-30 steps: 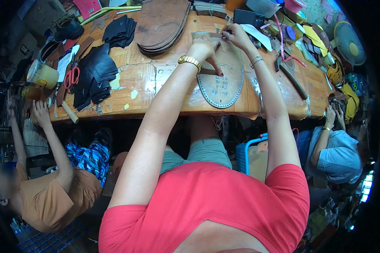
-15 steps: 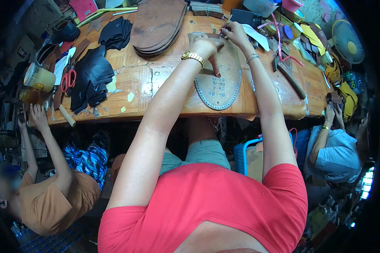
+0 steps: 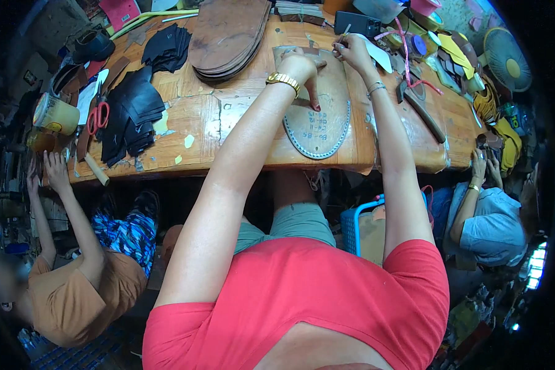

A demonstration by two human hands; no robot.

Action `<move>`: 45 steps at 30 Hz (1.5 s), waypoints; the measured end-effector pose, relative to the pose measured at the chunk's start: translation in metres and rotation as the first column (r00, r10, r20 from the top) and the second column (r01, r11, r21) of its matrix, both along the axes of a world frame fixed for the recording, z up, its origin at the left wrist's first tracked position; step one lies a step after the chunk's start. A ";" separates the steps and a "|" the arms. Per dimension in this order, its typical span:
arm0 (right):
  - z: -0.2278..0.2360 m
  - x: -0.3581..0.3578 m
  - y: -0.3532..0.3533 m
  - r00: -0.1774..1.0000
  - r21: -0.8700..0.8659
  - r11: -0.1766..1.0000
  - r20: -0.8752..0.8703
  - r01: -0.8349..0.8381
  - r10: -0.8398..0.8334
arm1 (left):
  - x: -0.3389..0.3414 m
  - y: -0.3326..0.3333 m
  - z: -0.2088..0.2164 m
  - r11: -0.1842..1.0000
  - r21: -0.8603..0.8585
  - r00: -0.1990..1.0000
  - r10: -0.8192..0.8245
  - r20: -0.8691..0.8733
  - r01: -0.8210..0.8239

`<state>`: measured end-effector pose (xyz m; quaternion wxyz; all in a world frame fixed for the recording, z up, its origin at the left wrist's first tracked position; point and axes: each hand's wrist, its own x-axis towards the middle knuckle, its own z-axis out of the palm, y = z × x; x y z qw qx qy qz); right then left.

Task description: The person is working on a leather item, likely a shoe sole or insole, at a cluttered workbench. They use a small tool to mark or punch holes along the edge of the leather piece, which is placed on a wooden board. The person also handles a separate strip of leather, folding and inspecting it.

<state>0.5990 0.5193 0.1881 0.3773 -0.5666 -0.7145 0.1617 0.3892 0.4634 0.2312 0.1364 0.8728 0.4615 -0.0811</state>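
A long tan panel (image 3: 333, 89) with a rounded near end lies on the wooden table, bordered by a pale row of holes or stitches and marked with handwriting. My left hand (image 3: 299, 66) presses on its upper part, thumb stretched toward me and fingers apart; a watch circles that wrist. Beside the panel's upper right edge, my right hand (image 3: 354, 53) is closed around a slim pen-like tool (image 3: 347, 28), its upper end showing above the fingers. The tool's lower tip is hidden. Just right of that hand lies a white sheet (image 3: 377, 57).
Brown leather pieces (image 3: 228, 37) are stacked left of the panel, with black leather pieces (image 3: 129, 111) and red scissors (image 3: 97, 117) farther left. A hammer (image 3: 422, 111) lies right. A dark phone-like box (image 3: 357, 24) stands behind. Co-workers sit at both sides; a blue basket (image 3: 351, 228) is below.
My right hand has shifted slightly right and nearer, and the pen-like tool now shows upright above its fingers. My left hand stays on the panel.
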 end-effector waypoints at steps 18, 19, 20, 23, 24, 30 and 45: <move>-0.008 -0.003 -0.172 0.907 -0.035 0.998 -0.417 0.048 -0.058 | -0.005 -0.007 0.006 1.000 -0.018 0.999 -0.003 0.053 0.004; -0.011 -0.003 -0.175 0.907 -0.013 0.999 -0.418 0.049 -0.050 | -0.005 -0.006 0.004 1.000 -0.015 0.998 0.002 0.064 -0.001; -0.015 -0.004 -0.178 0.907 0.009 0.999 -0.420 0.050 -0.041 | -0.005 -0.006 0.002 1.000 -0.012 0.997 0.006 0.074 -0.005; -0.017 -0.006 -0.179 0.884 0.006 0.999 -0.465 0.047 -0.039 | -0.003 -0.002 -0.001 0.999 -0.043 0.998 0.010 0.068 -0.007; -0.018 -0.007 -0.178 0.878 -0.002 0.999 -0.478 0.041 -0.037 | -0.003 0.001 -0.002 0.998 -0.061 0.998 0.011 0.060 -0.008; -0.028 -0.010 -0.173 0.990 0.169 0.985 -0.140 0.019 0.005 | -0.003 0.015 -0.017 0.998 -0.035 0.995 -0.043 0.090 0.047; -0.018 -0.008 -0.184 0.946 0.032 0.999 -0.324 -0.018 0.028 | 0.002 0.003 -0.008 1.000 -0.006 1.000 -0.001 0.017 0.002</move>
